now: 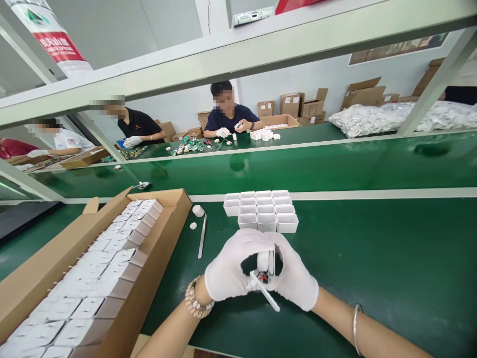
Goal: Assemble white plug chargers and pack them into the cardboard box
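Note:
My left hand (pixel 233 263) and my right hand (pixel 296 273), both in white gloves, are closed around a small white plastic device (pixel 265 261) above the green table. Red and dark parts show inside its open underside. A flat white strip or flap sticks out from it toward me, by my left fingers. Just beyond my hands stand several white open-topped plastic boxes (pixel 266 221) in rows. Left of them lie metal tweezers (pixel 202 236), a white cylinder cap (pixel 198 211) and a small white disc (pixel 193 225).
A long cardboard box (pixel 164 248) holding rows of white cased units (pixel 93 278) fills the left side. Behind the table runs a green conveyor belt (pixel 316 161). Co-workers (pixel 231 117) sit beyond it with small parts, cartons and a bag of white pieces (pixel 365 119). A metal shelf beam (pixel 179 59) crosses overhead.

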A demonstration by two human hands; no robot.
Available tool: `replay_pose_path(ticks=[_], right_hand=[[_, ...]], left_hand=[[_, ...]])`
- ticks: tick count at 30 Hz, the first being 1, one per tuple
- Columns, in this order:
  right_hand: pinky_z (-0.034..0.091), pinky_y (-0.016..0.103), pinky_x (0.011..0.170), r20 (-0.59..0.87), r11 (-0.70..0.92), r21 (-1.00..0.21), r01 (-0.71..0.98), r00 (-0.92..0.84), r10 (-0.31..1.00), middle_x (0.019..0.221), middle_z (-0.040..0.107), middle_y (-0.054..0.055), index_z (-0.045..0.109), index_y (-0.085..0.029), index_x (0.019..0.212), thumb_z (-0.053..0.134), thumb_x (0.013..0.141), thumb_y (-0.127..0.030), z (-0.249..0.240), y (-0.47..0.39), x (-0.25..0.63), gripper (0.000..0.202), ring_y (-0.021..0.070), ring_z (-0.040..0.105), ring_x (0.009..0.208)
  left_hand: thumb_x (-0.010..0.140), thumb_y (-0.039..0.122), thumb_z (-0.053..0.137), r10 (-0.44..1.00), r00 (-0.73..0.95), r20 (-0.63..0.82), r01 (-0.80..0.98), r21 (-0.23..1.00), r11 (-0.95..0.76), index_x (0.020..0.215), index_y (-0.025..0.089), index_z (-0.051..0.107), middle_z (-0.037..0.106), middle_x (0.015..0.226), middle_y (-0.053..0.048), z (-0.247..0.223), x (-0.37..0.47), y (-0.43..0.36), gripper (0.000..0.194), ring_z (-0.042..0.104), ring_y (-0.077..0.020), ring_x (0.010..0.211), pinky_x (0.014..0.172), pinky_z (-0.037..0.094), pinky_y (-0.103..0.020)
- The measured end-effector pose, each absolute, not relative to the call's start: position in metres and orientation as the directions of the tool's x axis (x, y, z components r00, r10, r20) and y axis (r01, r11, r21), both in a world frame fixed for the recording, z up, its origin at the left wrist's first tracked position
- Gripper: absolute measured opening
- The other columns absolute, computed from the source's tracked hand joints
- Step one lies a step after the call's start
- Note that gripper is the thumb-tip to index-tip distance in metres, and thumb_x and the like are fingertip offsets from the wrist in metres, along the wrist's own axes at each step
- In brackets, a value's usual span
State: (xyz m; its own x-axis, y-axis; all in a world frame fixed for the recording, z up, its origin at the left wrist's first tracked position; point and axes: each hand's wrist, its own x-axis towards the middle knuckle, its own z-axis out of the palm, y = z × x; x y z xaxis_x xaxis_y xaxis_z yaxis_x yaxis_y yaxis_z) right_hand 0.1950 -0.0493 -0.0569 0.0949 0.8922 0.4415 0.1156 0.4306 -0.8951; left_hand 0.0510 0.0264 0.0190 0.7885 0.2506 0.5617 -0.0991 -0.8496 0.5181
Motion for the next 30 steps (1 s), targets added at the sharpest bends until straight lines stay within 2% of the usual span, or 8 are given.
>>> replay_pose_path(ticks=[10, 16, 23, 30], right_hand=[[0.046, 0.040, 0.095, 0.464, 0.456, -0.885, 0.099, 0.098, 0.880, 0.117, 0.054, 0.004, 0.045, -0.030, 0.121, 0.083, 0.056, -0.013, -0.0585, -0.0486, 0.1952, 0.077, 0.0258, 0.055, 0.107], [0.048, 0.039, 0.091, 0.417, 0.408, -0.907, 0.103, 0.095, 0.904, 0.113, 0.055, 0.005, 0.047, -0.028, 0.118, 0.085, 0.057, -0.018, -0.0552, -0.0499, 0.1965, 0.073, 0.0253, 0.056, 0.103], [0.047, 0.038, 0.094, 0.449, 0.443, -0.892, 0.090, 0.056, 0.892, 0.116, 0.053, 0.004, 0.045, -0.029, 0.120, 0.084, 0.059, -0.017, -0.0527, -0.0503, 0.1966, 0.073, 0.0241, 0.055, 0.106], [0.047, 0.037, 0.093, 0.455, 0.447, -0.889, 0.099, 0.073, 0.888, 0.115, 0.054, 0.003, 0.047, -0.030, 0.118, 0.085, 0.058, -0.018, -0.0513, -0.0505, 0.1960, 0.072, 0.0236, 0.055, 0.106]], left_hand=[[0.059, 0.036, 0.082, 0.250, 0.795, 0.553, -0.083, 0.507, -0.858, 0.117, 0.022, 0.057, 0.066, 0.106, -0.010, 0.0170, 0.0474, 0.0260, 0.064, 0.060, -0.0266, 0.103, 0.093, 0.047, -0.043], [0.064, 0.035, 0.079, 0.262, 0.775, 0.574, -0.095, 0.517, -0.851, 0.116, 0.023, 0.057, 0.066, 0.104, -0.009, 0.0230, 0.0473, 0.0241, 0.058, 0.061, -0.0245, 0.101, 0.093, 0.048, -0.041], [0.070, 0.039, 0.073, 0.253, 0.774, 0.580, -0.104, 0.511, -0.853, 0.119, 0.025, 0.056, 0.066, 0.104, -0.009, 0.0208, 0.0452, 0.0232, 0.053, 0.060, -0.0258, 0.104, 0.095, 0.047, -0.043], [0.066, 0.034, 0.078, 0.260, 0.789, 0.557, -0.098, 0.531, -0.841, 0.120, 0.025, 0.055, 0.067, 0.103, -0.010, 0.0180, 0.0460, 0.0269, 0.060, 0.061, -0.0270, 0.103, 0.096, 0.047, -0.046]])
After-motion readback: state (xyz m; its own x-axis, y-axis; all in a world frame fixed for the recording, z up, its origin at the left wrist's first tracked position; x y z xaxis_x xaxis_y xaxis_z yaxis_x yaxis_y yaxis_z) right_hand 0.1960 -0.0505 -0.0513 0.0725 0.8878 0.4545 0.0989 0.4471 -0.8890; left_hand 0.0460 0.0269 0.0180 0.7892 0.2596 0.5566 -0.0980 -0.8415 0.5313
